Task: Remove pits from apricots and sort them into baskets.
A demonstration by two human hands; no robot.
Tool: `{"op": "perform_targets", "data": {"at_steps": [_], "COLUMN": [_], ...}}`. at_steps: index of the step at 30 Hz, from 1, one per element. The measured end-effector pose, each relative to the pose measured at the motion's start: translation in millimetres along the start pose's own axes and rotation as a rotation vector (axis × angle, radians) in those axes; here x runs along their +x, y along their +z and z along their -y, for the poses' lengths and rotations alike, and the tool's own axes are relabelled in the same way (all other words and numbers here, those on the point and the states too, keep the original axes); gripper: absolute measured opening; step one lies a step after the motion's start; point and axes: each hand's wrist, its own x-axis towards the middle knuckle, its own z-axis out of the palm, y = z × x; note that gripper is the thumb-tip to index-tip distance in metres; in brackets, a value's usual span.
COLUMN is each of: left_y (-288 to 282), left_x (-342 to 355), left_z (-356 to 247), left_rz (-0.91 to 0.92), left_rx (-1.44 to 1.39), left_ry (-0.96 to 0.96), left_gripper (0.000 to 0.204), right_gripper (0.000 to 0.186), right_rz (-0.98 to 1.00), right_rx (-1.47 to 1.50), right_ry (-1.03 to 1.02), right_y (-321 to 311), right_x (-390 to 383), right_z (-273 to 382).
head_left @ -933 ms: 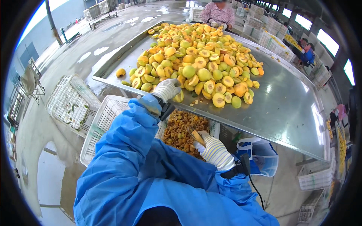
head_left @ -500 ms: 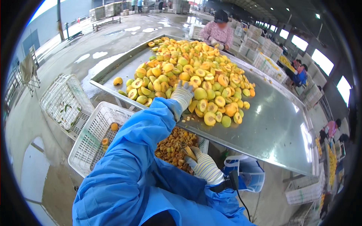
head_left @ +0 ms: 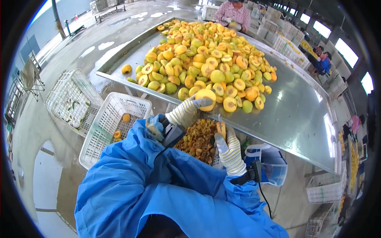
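Note:
My left hand (head_left: pixel 183 113), in a striped glove with grey fingertips, is closed on a yellow peach half (head_left: pixel 206 97) at the near edge of the metal table (head_left: pixel 293 127). My right hand (head_left: pixel 231 156), gloved alike, grips a small pitting tool (head_left: pixel 221 127) with a wooden-looking handle and a thin metal tip pointing up, just right of and below the fruit. A large heap of halved yellow-green peaches (head_left: pixel 190 59) covers the table's far and left part. Below my hands, brown pits and scraps (head_left: pixel 198 141) fill a crate that my sleeves partly hide.
A white crate (head_left: pixel 95 135) holding a few peach pieces stands left of my arm, beside another crate (head_left: pixel 65 95) with leaves in it. Right of my right hand is a blue-and-white bucket (head_left: pixel 274 168). A person (head_left: pixel 234 16) in a pink patterned top works across the table.
My left hand has drawn back from the heap toward me and now has a peach half. The right hand has risen from the scrap crate with the tool. The view has tilted down.

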Motion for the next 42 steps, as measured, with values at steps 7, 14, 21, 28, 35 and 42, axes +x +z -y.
{"op": "perform_targets", "data": {"at_steps": [7,14,21,28,35,42], "left_y": [32,15,15,6,13,11], "left_x": [-34,-23,-25,-23,-25,-18], "left_z": [23,51,50,62,57,51], "left_rz": [-0.061,-0.028,-0.138,-0.176,-0.193,-0.184], "left_rx": [-0.289,-0.196,-0.101,0.004,0.111,0.139], "left_ry": [-0.007,0.081,0.12,0.274,0.395,0.354], "left_gripper": [0.049,0.051,0.039,0.036,0.031,0.029], "right_gripper": [0.041,0.035,0.037,0.042,0.032,0.029], "right_rz": [-0.093,-0.14,0.017,0.045,0.274,-0.101], "right_rx": [-0.273,-0.731,-0.705,-0.293,0.665,-0.207], "right_ry": [-0.148,-0.181,-0.12,-0.176,0.549,-0.532], "right_y": [5,9,20,26,21,36], "right_x": [0,-3,-6,-6,-11,8], "right_z": [-3,7,-6,-18,27,-32]}}
